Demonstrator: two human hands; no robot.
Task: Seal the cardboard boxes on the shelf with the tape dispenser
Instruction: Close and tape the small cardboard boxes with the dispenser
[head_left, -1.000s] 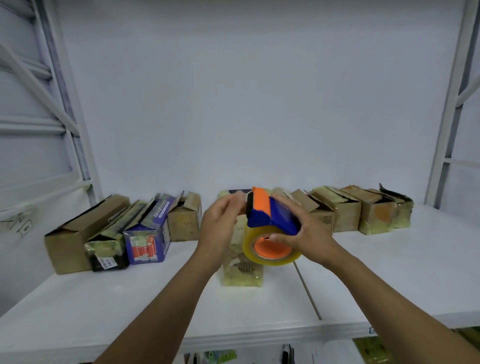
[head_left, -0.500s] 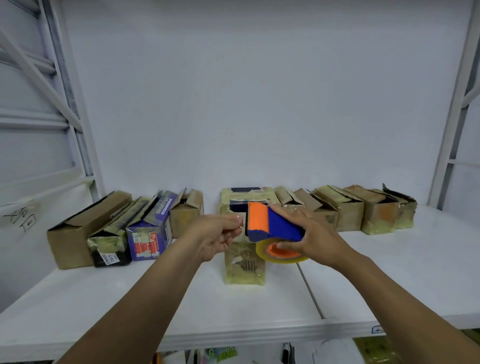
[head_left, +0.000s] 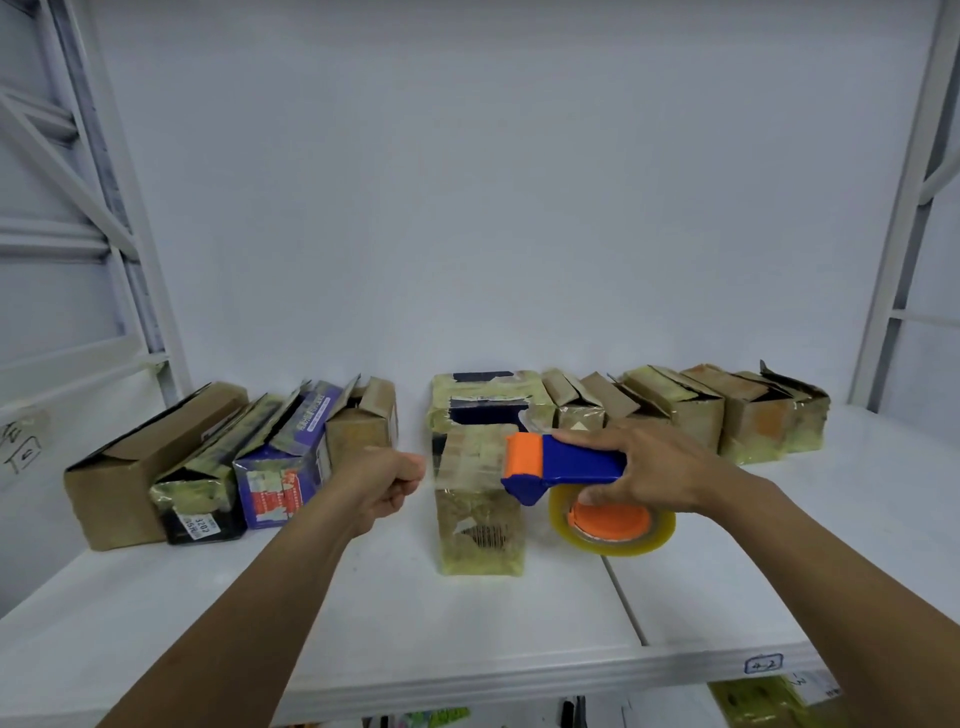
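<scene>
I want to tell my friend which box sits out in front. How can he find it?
Look at the white shelf, where a row of worn boxes lines the back wall. Near the middle, one box stands in front of that row, right by the blue and orange tape dispenser. It alone stands forward, and its yellowish taped front shows a barcode.

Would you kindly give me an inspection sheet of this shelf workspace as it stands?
Surface: white shelf, boxes standing on it.
Job's things: tape dispenser; tape strip stretched before the front box; open-flapped boxes behind.
Clutter: nothing seen.
Grippers: right hand holds the tape dispenser; left hand pinches the tape strip.
Cables: nothing seen.
Surroundings: white wall, metal upright, shelf-edge label.
</scene>
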